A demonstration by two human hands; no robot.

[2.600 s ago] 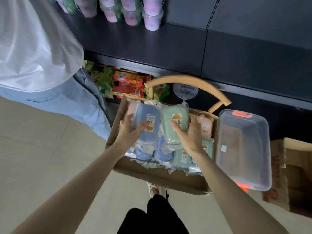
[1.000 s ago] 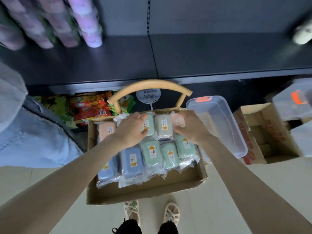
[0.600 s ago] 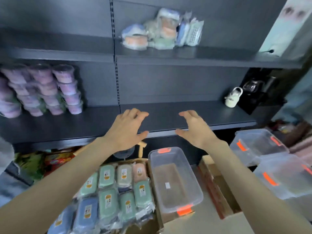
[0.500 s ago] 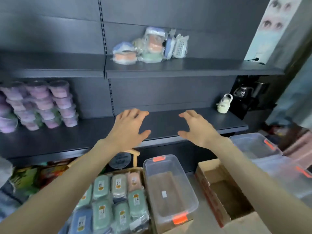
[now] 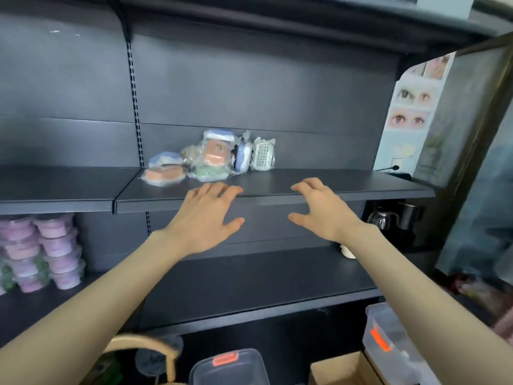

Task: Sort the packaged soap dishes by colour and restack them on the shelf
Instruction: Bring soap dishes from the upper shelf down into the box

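A: Where are the hands?

B: Both are raised before the upper shelf [image 5: 333, 187]; the left hand [image 5: 206, 215] and the right hand [image 5: 323, 211] are side by side with a gap between them, backs toward the camera.

A: And the fingers?

B: Spread and loosely bent on both; neither holds anything; the fingertips overlap the shelf's front edge in the view, though I cannot tell whether they touch it.

A: The soap dishes?

B: A small heap of packaged soap dishes [image 5: 211, 159] sits on that upper shelf, toward the back, beyond the left hand, with the colours mixed; an orange one lies flat at the left with a blue one on it; a green one lies beside them with another orange one propped above; a blue one and a white one stand on edge at the right.

A: Anything else?

B: Stacked pink tubs [image 5: 41, 251] on the lower shelf [image 5: 249, 287], far left; at the bottom edge, a clear bin [image 5: 227, 366] with an orange latch and a cardboard box [image 5: 341, 369].
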